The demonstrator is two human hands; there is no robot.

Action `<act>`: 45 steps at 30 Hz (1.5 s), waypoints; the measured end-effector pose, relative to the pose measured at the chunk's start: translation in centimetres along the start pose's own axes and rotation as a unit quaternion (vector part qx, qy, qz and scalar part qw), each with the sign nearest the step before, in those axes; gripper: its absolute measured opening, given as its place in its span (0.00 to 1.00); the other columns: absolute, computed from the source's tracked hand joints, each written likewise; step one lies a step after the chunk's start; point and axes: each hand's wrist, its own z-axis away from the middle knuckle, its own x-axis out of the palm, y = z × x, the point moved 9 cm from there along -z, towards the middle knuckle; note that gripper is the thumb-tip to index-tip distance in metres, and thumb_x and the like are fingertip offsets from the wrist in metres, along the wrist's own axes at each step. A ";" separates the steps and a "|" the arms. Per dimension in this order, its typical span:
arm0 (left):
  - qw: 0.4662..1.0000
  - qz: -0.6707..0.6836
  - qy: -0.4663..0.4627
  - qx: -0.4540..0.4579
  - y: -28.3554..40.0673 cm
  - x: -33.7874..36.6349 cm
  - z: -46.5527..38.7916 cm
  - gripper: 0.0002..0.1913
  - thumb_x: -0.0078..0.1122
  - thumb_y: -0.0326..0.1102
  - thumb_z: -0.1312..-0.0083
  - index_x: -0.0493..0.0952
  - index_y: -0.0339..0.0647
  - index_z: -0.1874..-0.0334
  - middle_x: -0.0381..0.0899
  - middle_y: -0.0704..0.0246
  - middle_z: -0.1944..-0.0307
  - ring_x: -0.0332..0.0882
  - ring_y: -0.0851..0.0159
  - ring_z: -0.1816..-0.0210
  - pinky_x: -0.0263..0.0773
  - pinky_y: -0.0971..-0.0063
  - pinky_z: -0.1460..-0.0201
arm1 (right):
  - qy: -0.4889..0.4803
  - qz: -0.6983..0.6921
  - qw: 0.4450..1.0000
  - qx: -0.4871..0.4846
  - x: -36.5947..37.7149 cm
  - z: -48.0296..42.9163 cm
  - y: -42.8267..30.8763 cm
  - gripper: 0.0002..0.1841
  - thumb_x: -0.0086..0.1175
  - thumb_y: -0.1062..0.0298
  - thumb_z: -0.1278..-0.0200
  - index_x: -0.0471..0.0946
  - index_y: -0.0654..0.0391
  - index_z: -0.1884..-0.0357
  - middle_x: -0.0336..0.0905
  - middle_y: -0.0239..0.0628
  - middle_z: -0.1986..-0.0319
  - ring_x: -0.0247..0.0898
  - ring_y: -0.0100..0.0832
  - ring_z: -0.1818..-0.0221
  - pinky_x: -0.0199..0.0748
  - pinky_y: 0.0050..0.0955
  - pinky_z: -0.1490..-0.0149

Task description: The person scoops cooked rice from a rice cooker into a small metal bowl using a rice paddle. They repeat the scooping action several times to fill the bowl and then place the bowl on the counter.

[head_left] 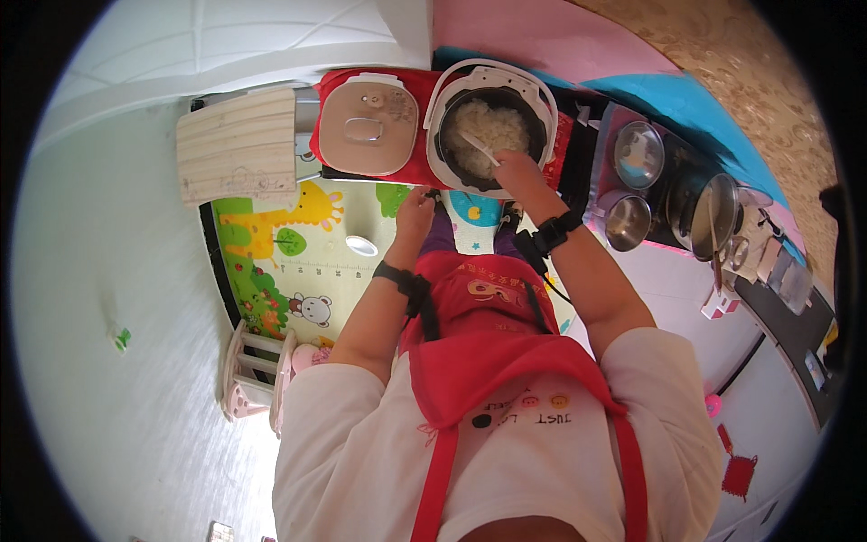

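My right hand [520, 177] grips the end of a white rice paddle [479, 145]. The paddle's blade rests in the cooked white rice [498, 125] inside a dark inner pot. That pot sits in a white rice cooker [437, 159] with its top open and its carrying handle raised at the back. My left hand [414, 209] is low and left of the cooker, by the front edge of the red cloth [425, 85]. Its fingers look curled, but whether they hold anything is unclear. A beige-topped appliance with a bear picture [369, 125] stands left of the cooker.
Left of the appliances lies a pale wooden board [237, 148]. Metal pots [628, 222], a round lid or bowl [639, 154] and a large pan [701, 213] with a long-handled utensil stand on the right. A white oval object [361, 245] lies over the cartoon floor mat [325, 274]. A pink-white rack [254, 376] is lower left.
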 end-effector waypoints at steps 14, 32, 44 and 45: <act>0.999 0.033 0.010 0.002 -1.1 0.0 -0.5 0.17 0.50 0.30 0.44 0.70 0.41 0.50 0.76 0.67 0.71 0.74 0.72 0.75 0.68 0.81 0.79 | -0.020 0.243 0.970 -0.015 -7.1 5.3 -0.1 0.12 0.46 0.68 0.52 0.75 0.56 0.65 0.76 0.48 0.73 0.73 0.48 0.67 0.70 0.42 0.61; 1.000 0.006 0.015 0.012 -1.2 0.3 -0.6 0.18 0.50 0.31 0.43 0.70 0.39 0.49 0.75 0.67 0.71 0.73 0.72 0.76 0.68 0.81 0.79 | -0.023 -0.318 0.915 0.246 -1.0 0.4 5.2 0.11 0.53 0.71 0.54 0.74 0.61 0.66 0.72 0.40 0.80 0.66 0.30 0.87 0.63 0.28 0.83; 1.000 0.026 0.006 -0.001 -1.2 0.3 -0.6 0.18 0.51 0.31 0.43 0.69 0.40 0.49 0.75 0.68 0.71 0.73 0.72 0.75 0.68 0.81 0.78 | 0.068 -0.005 0.997 -0.032 -3.4 -1.4 -0.6 0.11 0.49 0.70 0.56 0.74 0.61 0.68 0.75 0.51 0.73 0.71 0.51 0.65 0.68 0.41 0.61; 1.000 0.021 0.008 -0.003 -1.4 0.3 -0.5 0.18 0.51 0.31 0.43 0.69 0.40 0.49 0.75 0.68 0.71 0.73 0.72 0.75 0.68 0.81 0.78 | 0.060 0.023 0.997 -0.046 -3.0 -1.6 -1.2 0.11 0.48 0.70 0.55 0.74 0.61 0.68 0.75 0.51 0.73 0.71 0.51 0.65 0.69 0.41 0.61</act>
